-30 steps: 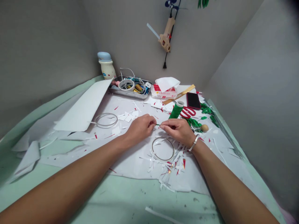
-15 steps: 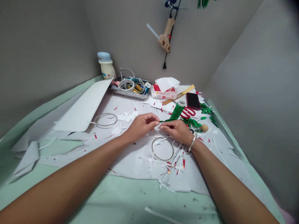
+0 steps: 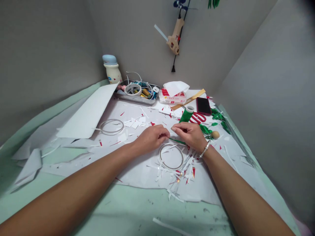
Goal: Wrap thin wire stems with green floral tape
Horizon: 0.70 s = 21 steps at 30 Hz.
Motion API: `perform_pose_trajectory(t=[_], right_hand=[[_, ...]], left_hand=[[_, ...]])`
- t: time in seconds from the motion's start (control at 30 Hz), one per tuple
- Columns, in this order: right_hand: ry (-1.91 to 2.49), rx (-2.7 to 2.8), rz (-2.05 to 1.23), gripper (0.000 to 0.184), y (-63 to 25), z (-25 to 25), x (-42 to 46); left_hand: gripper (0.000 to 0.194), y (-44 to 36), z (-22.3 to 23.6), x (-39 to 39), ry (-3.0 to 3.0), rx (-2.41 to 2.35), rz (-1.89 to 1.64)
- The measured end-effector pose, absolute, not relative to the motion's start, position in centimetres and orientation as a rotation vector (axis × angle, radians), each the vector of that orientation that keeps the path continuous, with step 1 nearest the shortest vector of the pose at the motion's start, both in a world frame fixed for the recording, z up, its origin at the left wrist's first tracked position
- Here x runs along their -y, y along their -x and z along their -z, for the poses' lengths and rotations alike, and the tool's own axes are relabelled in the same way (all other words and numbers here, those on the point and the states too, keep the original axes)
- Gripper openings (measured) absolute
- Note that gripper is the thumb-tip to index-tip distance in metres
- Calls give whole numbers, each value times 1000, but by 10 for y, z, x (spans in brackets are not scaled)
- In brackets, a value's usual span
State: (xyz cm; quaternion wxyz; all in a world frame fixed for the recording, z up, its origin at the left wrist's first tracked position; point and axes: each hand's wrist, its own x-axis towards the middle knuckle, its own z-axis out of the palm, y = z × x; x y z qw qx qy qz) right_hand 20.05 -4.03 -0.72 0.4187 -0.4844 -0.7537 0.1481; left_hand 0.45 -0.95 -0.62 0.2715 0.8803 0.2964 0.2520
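- head view: left hand (image 3: 151, 138) closed, pinching thin green wire (image 3: 177, 141); right hand (image 3: 189, 136) curled just above it, grip unclear
- wire sits over bare ring (image 3: 171, 156) on paper scraps (image 3: 183, 175)
- second bare ring (image 3: 112, 127) lies left; green tape roll (image 3: 186, 114) and finished-looking green leaves (image 3: 205, 129) lie beyond

Soft, even room light is washing over the work area, its direction hard to tell, w/ the gray walls (image 3: 44, 65) dimming toward the top corners and a dark vignette creeping in at top R. Faint, soft-edged shadows are lying under the L hand (image 3: 151, 139) and R hand (image 3: 189, 136), none of them hard. The phone (image 3: 203, 106) is showing only a mild sheen, no strong glare. The wide-angle lens is bowing the walls and stretching the arms (image 3: 61, 193) large toward the lower edges. Focus is holding fairly well across the mat (image 3: 137, 213), though the smallest scraps are going soft.
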Motion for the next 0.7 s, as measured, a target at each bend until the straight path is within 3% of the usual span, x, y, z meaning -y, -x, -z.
perform_pose_trajectory(t=[0.33,0.53,0.7], right_hand=[[1291,2034,-571,20,-198,14,39],[1131,2160,-449,16,-185,3,50],[1143,2024,-347,19,-189,0,50]], left_hand=[[15,-5,3,4,-1867,-875,-861],[11,-4,8,-1,-2201,-1146,-944],[15,-3,12,1,-2435,-1016,-801]])
